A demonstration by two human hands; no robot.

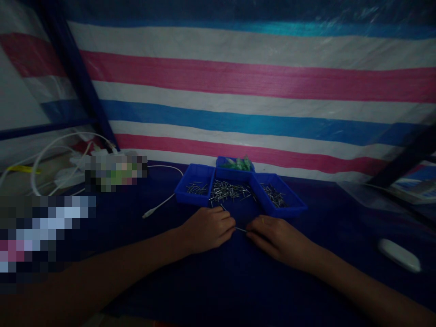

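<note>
A thin metal pin (pixel 241 229) spans the gap between my two hands, low over the blue tabletop. My left hand (pixel 211 229) is closed, with its fingertips pinching the pin's left end. At the other end, the thumb and fingers of my right hand (pixel 276 237), which wears a ring, close on the same pin. Just beyond the hands lies a loose pile of metal pins (pixel 229 190). Flanking it are a left blue tray (pixel 192 199) and a right blue tray (pixel 289 210), both with similar pins inside. The held pin's ends are hidden by my fingers.
Behind the pile, a third blue tray (pixel 235 172) holds green material (pixel 243 162). A white cable (pixel 158 205) with a plug lies to the left. On the right rests a white rounded object (pixel 399 255). Striped plastic sheeting (pixel 245 81) hangs behind the table (pixel 218 290).
</note>
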